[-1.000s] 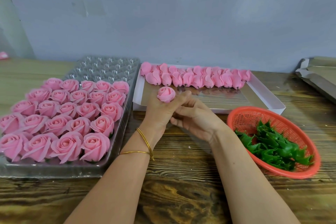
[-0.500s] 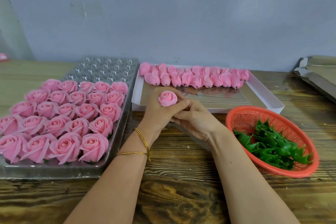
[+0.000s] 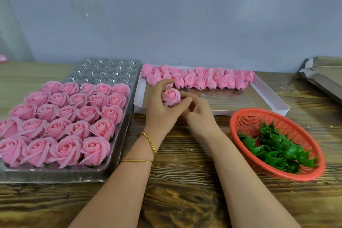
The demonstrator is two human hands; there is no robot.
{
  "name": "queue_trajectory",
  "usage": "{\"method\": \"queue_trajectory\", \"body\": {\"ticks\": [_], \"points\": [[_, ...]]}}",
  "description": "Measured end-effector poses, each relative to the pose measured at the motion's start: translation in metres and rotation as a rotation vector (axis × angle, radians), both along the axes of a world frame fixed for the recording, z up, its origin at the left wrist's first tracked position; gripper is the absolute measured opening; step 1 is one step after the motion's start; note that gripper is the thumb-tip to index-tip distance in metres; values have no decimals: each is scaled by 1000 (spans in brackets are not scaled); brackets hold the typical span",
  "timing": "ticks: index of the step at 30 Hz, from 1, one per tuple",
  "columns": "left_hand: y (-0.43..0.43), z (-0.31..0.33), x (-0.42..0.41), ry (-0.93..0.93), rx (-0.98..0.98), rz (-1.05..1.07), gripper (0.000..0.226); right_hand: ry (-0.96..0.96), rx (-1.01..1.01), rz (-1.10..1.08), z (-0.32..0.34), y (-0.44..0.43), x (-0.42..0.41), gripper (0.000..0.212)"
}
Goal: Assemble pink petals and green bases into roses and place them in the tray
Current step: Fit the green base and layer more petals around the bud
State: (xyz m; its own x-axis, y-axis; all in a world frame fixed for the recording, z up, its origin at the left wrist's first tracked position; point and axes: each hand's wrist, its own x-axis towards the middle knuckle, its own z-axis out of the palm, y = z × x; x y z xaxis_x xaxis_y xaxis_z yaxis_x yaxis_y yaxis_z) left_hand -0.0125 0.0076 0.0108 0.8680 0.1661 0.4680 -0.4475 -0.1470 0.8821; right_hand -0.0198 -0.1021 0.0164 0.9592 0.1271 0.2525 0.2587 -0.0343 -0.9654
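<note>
**Rose held over the table edge, forefinger now lifted**

The rose [image 3: 171, 97] sat upright between both hands, in front of the near rim of the white box [image 3: 268, 98] and above the table [image 3: 185, 200]; it stood in almost the same spot as half a second before, though more of its bloom showed. The left hand [image 3: 161, 111] cupped it from the left with the thumb curled under and across; its forefinger, earlier wrapped close, had risen towards the loose pink petals [image 3: 203, 79]. The right hand [image 3: 199, 114] kept its fingers curled against the rose's right side and underside, gripping there; what it pinched below the bloom was hidden. Two gold bangles [image 3: 149, 144] circled the left wrist.

The pink petals lay in a row along the far side of the white box. To the left, the clear tray [image 3: 55, 174] carried finished roses [image 3: 74, 114] in rows, with bare cups at its far end. To the right, near the right forearm, the orange basket [image 3: 259, 114] held green bases [image 3: 277, 150]; folded cardboard [image 3: 323, 79] lay at the far right.
</note>
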Motion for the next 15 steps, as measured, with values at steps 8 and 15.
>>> {"method": "queue_trajectory", "body": {"ticks": [8, 15], "points": [[-3, -2, -1, -83, 218, 111, 34, -241, -370, -151, -6, 0, 4, 39], [-3, -5, -1, 3, 332, 108, 16, -317, -472, -174, -3, 4, 1, 37]]}}
